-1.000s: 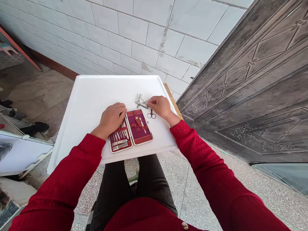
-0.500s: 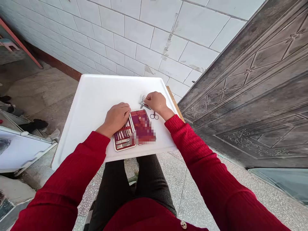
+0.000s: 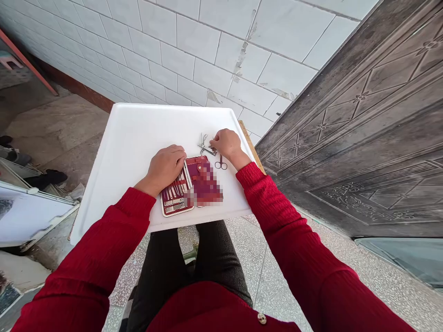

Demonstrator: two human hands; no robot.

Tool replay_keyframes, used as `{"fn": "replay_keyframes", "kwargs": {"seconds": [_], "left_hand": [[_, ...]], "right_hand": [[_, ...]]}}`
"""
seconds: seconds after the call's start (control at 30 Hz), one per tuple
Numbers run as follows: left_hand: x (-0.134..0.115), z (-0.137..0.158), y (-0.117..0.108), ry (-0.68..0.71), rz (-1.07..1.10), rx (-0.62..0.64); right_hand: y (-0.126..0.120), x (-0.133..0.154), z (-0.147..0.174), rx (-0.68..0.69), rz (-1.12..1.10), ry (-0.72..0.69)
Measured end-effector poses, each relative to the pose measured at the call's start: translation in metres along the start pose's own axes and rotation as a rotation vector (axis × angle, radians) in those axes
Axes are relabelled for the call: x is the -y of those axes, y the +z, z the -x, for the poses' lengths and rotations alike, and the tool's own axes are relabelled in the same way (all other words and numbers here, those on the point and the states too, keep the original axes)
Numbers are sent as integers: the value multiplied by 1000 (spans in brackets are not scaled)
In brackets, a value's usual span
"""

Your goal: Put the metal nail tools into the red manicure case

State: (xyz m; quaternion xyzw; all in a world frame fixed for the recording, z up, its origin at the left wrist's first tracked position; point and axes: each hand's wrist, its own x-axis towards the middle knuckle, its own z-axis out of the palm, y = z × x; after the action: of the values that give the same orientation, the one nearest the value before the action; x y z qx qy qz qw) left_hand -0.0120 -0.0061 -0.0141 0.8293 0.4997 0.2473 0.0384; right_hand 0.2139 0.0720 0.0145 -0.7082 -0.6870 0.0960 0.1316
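Observation:
An unfolded manicure case point(image 3: 173, 211), dark red with a pale rim, lies near the front of the white table point(image 3: 138, 133). Slim metal tools sit in rows in its left half; the right half is partly blurred out. My left hand point(image 3: 165, 167) is bent over the upper edge of the left half, with thumb and fingers closed against it. Beyond the case, my right hand point(image 3: 227, 142) pinches at a small metal piece I cannot make out, beside a loose nail clipper point(image 3: 206, 149) and other small metal tools point(image 3: 203, 138). Small scissors point(image 3: 220, 163) lie just below that hand.
A white tiled wall point(image 3: 166, 55) rises behind the table. To the right stands a dark patterned metal panel point(image 3: 328, 152). A wooden edge point(image 3: 247, 136) shows under the tabletop's right side. On the left floor, a white panel point(image 3: 31, 214) lies among clutter.
My right hand has shifted slightly right, away from the loose tools, and more of the metal pieces at its fingertips shows. My left hand stays at the case.

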Motion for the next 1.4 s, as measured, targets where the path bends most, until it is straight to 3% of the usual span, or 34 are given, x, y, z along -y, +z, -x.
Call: {"fn": "replay_keyframes", "kwargs": {"seconds": [0.13,0.23,0.4,0.57,0.83,1.4], "left_hand": [[1,0,0,-5,12,-4],[0,-1,0,-9,10,-5],[0,-1,-2,-10,12,-4],[-1,-1,-3,-9,22,15],[0,-2,-2,-16,17,18],[-1,-2,-2,-27,36,16]], "right_hand": [[-1,-7,-1,-37,-144,-39],[-4,-12,1,-65,-387,-67],[-10,-18,19,122,-849,-75],[-1,-20,48,261,-995,-99],[20,-16,59,237,-956,-143],[14,-8,68,184,-794,-116]]}}
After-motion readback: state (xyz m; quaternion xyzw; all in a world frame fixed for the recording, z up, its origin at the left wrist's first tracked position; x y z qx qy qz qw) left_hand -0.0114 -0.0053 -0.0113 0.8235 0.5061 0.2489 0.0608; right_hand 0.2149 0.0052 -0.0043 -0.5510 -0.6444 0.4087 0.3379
